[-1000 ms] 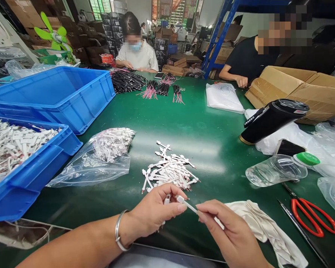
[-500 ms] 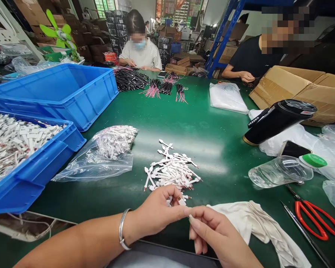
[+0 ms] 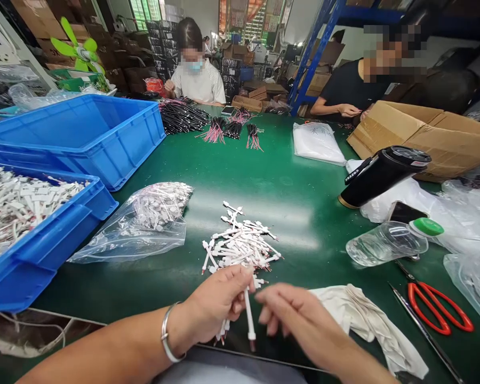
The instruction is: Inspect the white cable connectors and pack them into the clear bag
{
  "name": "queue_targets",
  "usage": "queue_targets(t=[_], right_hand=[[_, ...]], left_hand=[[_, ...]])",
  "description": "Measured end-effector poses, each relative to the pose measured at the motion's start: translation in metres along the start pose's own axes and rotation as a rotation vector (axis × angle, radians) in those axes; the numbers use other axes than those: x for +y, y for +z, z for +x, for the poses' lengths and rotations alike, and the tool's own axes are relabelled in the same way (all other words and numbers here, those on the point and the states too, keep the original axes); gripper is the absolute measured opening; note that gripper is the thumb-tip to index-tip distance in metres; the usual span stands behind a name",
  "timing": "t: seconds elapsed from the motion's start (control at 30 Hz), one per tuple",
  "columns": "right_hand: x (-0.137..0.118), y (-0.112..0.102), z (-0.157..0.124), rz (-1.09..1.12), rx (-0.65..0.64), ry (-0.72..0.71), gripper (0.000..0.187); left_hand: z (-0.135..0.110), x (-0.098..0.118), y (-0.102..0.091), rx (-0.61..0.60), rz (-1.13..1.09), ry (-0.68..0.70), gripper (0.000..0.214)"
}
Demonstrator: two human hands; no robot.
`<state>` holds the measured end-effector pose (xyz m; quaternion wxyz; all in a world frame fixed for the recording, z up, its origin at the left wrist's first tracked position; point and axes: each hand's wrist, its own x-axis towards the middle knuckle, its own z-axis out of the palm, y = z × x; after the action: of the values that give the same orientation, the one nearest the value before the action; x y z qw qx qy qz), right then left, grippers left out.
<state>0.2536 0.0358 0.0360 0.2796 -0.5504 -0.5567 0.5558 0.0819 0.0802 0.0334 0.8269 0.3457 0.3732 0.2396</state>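
My left hand [image 3: 214, 301], with a silver bangle at the wrist, pinches a short white cable [image 3: 249, 314] with plastic connectors between thumb and forefinger. The cable points down toward me, its reddish end lowest. More white cable ends [image 3: 223, 332] stick out beneath the curled fingers of that hand. Just right of the cable is my right hand [image 3: 294, 312], blurred, its fingers loosely bent and apart, with nothing visible in them. A loose pile of similar white cables [image 3: 244, 242] lies on the green table [image 3: 272, 178] right beyond my hands.
To the left are a clear bag of cables [image 3: 160, 205], a full blue bin [image 3: 64, 229] and another blue bin [image 3: 124, 144]. On the right lie a white cloth [image 3: 368, 314], red-handled scissors [image 3: 440, 309], tweezers [image 3: 420, 325], a bottle [image 3: 384, 242] and a black tumbler [image 3: 384, 173]. Two people sit opposite.
My hands have parted; the right has drawn away from the left fingertips. The white cable now shows hanging from my left hand. The view has shifted slightly.
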Motion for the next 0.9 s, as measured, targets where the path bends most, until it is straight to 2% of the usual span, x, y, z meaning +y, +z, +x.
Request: queue_targets(t=[0.07, 0.1, 0.13, 0.2, 0.27, 0.37, 0.47, 0.6, 0.67, 0.73, 0.77, 0.83, 0.9], right_hand=[[0.0, -0.025, 0.021, -0.375, 0.308, -0.115, 0.031], [0.002, -0.037, 0.034, -0.575, 0.429, -0.123, 0.025], [0.005, -0.048, 0.048, -0.639, 0.486, -0.117, 0.02], [0.012, -0.063, 0.073, -0.708, 0.514, -0.124, 0.015], [0.021, -0.067, 0.092, -0.758, 0.517, -0.132, 0.009], [0.03, -0.064, 0.104, -0.83, 0.53, -0.152, 0.018], [0.033, -0.062, 0.095, -0.898, 0.559, -0.202, 0.02], [0.028, -0.058, 0.06, -0.971, 0.602, -0.299, 0.02], [0.023, -0.049, 0.037, -0.988, 0.601, -0.411, 0.019], [0.02, -0.038, 0.014, -0.995, 0.592, -0.674, 0.01], [0.019, -0.033, 0.004, -0.992, 0.569, -0.754, 0.008], [0.018, -0.024, -0.01, -0.98, 0.536, -0.837, 0.017], [0.02, -0.019, -0.019, -0.961, 0.513, -0.84, 0.023]], left_hand=[[-0.004, 0.002, 0.002, 0.009, -0.087, -0.013, 0.042], [-0.006, 0.003, 0.003, 0.021, -0.129, -0.023, 0.041], [-0.007, 0.003, 0.004, 0.036, -0.162, -0.043, 0.039], [-0.01, 0.002, 0.005, 0.079, -0.197, -0.096, 0.034], [-0.012, -0.001, 0.004, 0.106, -0.204, -0.149, 0.028], [-0.015, -0.006, 0.0, 0.057, -0.192, -0.152, 0.025], [-0.017, -0.006, -0.004, 0.004, -0.131, -0.098, 0.032], [-0.018, -0.005, -0.005, 0.06, -0.046, -0.012, 0.035], [-0.016, -0.005, -0.005, 0.083, -0.002, 0.037, 0.039], [-0.013, -0.007, -0.005, 0.068, 0.049, 0.101, 0.046], [-0.012, -0.007, -0.005, 0.05, 0.074, 0.135, 0.048], [-0.009, -0.008, -0.004, 0.015, 0.116, 0.198, 0.048], [-0.007, -0.008, -0.003, 0.007, 0.151, 0.245, 0.046]])
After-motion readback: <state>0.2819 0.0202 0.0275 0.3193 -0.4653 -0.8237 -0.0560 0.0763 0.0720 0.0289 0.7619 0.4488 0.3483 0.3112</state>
